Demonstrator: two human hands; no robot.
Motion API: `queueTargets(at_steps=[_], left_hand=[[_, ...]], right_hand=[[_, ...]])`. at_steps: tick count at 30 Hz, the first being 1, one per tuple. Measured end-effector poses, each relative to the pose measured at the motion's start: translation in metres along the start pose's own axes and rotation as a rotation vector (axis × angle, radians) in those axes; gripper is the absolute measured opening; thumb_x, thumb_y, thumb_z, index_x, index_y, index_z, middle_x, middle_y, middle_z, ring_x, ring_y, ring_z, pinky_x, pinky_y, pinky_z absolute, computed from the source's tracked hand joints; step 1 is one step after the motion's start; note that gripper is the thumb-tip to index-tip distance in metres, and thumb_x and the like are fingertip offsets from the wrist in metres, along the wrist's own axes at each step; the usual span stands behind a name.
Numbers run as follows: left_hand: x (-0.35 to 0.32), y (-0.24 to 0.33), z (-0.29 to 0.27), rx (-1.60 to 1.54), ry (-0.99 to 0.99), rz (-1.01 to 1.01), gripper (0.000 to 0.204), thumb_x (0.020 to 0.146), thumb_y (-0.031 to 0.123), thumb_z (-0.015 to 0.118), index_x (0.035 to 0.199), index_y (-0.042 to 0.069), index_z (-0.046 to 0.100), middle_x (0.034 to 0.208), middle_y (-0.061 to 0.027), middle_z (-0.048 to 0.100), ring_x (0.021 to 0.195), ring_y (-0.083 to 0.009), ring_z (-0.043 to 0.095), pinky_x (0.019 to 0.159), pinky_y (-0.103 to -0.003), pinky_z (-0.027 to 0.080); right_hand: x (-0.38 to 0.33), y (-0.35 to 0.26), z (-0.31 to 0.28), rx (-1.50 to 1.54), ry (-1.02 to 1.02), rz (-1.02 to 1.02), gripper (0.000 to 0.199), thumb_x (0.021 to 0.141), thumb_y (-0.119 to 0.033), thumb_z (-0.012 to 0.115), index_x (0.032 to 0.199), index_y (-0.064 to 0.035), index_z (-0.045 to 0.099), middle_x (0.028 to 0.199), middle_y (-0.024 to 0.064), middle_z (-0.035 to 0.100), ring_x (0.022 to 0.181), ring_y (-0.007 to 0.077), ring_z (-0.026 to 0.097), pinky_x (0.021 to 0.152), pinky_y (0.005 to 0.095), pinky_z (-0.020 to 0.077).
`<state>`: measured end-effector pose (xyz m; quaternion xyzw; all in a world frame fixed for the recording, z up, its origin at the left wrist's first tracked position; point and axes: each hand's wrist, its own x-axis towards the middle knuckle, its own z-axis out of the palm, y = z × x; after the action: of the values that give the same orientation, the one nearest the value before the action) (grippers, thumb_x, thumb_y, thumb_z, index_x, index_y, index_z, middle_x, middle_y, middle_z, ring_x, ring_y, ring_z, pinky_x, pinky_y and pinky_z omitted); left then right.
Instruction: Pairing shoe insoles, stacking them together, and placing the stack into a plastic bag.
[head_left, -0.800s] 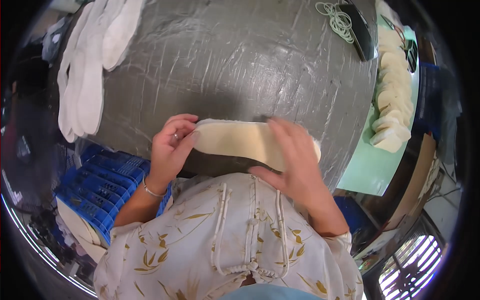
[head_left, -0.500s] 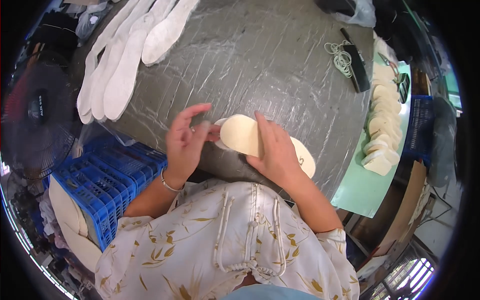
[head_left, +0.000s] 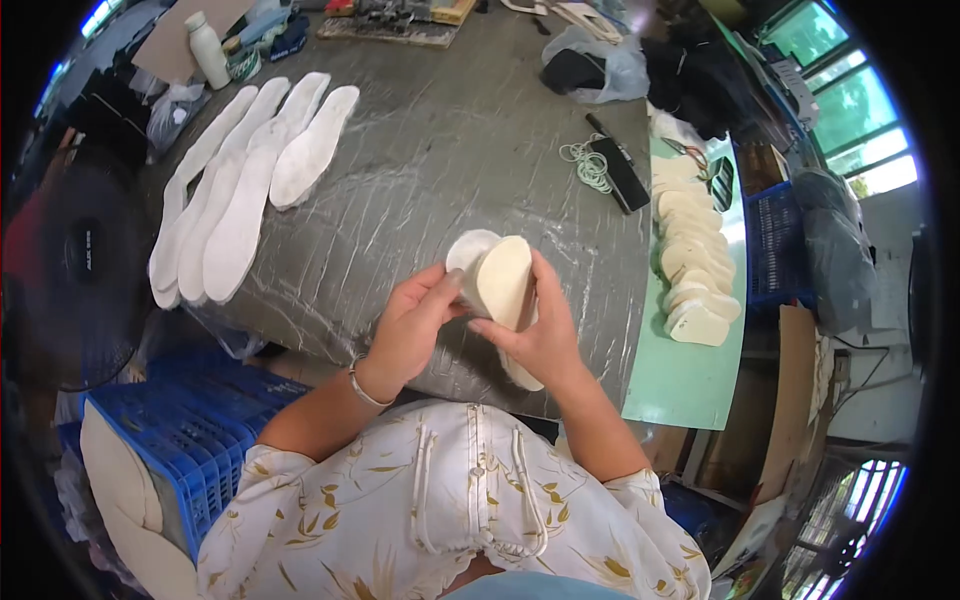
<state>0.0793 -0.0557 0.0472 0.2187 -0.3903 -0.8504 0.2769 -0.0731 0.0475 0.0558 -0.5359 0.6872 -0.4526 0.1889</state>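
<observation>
Over the near edge of the table I hold a small stack of insoles. A cream insole [head_left: 505, 276] faces me, stood up at a tilt. My right hand [head_left: 545, 330] wraps its right side, thumb in front and fingers behind. Behind it, to the left, shows the rounded end of a white fuzzy insole [head_left: 467, 247]. My left hand [head_left: 412, 318] is closed, thumb and fingers pinching at this white insole's edge. How many layers lie in the stack I cannot tell.
White fuzzy insoles [head_left: 235, 235] lie overlapping on the table's left. Right, a row of cream insoles [head_left: 692, 240] rests on a green board [head_left: 675, 385]. Near it are a black case [head_left: 620, 175] and pale rubber bands [head_left: 590, 170]. A blue crate [head_left: 200, 430] and dark fan [head_left: 85, 250] stand left.
My left hand, earlier raised with fingers apart, has come in and closed at the insoles. The stack has turned from lying slanted to standing more upright. The view takes in more of the table's far side.
</observation>
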Motion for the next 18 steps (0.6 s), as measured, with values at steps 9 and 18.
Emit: queueTargets(at_steps=[9,18], left_hand=[[0.013,0.017,0.022,0.058,-0.029,0.068,0.028,0.1,0.021,0.05,0.111,-0.001,0.064,0.101,-0.0082,0.068,0.091,-0.0132,0.065,0.084,-0.03,0.052],[0.109,0.035,-0.075,-0.155,0.371,0.075,0.019,0.092,0.016,0.053,0.098,0.0,0.06,0.091,-0.0099,0.065,0.077,-0.0177,0.064,0.068,-0.032,0.054]], right_hand=[[0.001,-0.006,-0.043,0.074,0.132,-0.315,0.04,0.081,-0.005,0.069,0.12,-0.003,0.058,0.127,0.019,0.056,0.116,0.0303,0.055,0.1,0.0396,0.0424],[-0.064,-0.013,-0.094,0.688,0.036,-0.22,0.006,0.092,-0.009,0.059,0.093,-0.007,0.054,0.08,0.0112,0.067,0.079,0.0255,0.066,0.098,0.0479,0.0394]])
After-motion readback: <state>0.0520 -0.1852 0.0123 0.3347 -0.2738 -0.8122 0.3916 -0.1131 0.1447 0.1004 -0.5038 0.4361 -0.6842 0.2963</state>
